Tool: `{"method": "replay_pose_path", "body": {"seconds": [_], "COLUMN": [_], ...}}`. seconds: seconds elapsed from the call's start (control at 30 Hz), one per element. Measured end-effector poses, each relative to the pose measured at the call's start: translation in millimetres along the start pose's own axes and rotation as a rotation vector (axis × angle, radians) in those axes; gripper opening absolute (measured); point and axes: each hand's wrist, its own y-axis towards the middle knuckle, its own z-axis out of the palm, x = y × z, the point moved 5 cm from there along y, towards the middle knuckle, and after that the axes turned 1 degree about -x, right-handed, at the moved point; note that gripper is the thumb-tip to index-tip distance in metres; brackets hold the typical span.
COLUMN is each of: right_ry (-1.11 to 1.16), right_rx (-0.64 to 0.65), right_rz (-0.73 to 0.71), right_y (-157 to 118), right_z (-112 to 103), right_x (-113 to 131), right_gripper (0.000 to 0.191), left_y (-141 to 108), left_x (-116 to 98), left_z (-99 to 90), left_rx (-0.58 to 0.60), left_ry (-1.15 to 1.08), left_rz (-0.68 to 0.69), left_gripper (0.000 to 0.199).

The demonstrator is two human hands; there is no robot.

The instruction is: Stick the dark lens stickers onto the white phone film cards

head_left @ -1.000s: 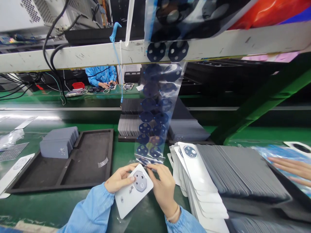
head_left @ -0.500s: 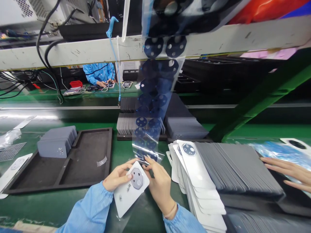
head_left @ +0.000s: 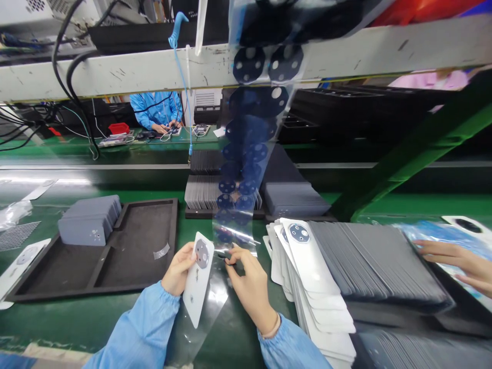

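Observation:
My left hand (head_left: 179,270) grips a white phone back cover (head_left: 197,294) by its left edge, thumb on its face. The cover is tilted, with a grey camera patch showing dark holes near its top. My right hand (head_left: 251,289) is pinched on a small dark sticker (head_left: 229,261) at the lower end of a hanging clear film strip (head_left: 243,169) with rows of dark blue camera-shaped stickers. Whether the sticker is fully off the film I cannot tell. To the right, a fanned pile of white back covers (head_left: 313,261) lies beside my right hand.
A black divided tray (head_left: 134,246) with grey panels (head_left: 86,225) stands at left. Rows of grey panels (head_left: 380,261) fill the right side, where another person's hand (head_left: 453,259) rests. A green post (head_left: 415,148) slants at right; a white rail (head_left: 146,72) crosses above.
My left hand has turned the back cover more edge-on and drawn it slightly left, away from my right hand. The dark sticker in my right fingers shows more. The other person's hand shifted slightly.

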Motion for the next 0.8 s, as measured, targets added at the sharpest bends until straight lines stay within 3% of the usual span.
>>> {"method": "replay_pose_path", "body": {"seconds": [0.1,0.2,0.33,0.47,0.6,0.8], "right_ry": [0.286,0.548,0.762,0.919,0.985,0.835], "right_rx": [0.093,0.084,0.041,0.119,0.115,-0.071], "right_rz": [0.277,0.491,0.651,0.804,0.866,0.738], "right_y": [1.9,3.5,4.7,2.5,1.8,1.7], "right_z": [5.5,7.1,6.5,10.6,11.7,7.3], "right_x": [-12.0,-20.0,-23.6,-23.4,-25.4,-27.7], "right_gripper": [0.020,0.031,0.038,0.042,0.041,0.040], "left_y": [3.1,3.0,0.6,-2.1,-3.6,-8.4], "left_x": [-0.1,0.5,2.6,2.1,2.2,13.4], "left_z": [-9.3,-12.5,-7.6,-6.3,-8.7,7.1], "left_rx": [-0.168,-0.268,-0.286,-0.299,-0.292,-0.143], "left_ry": [-0.021,0.039,0.118,0.128,0.155,0.247], "left_rz": [0.050,0.082,0.076,0.099,0.121,0.049], "left_gripper": [0.038,0.042,0.047,0.048,0.044,0.046]}}
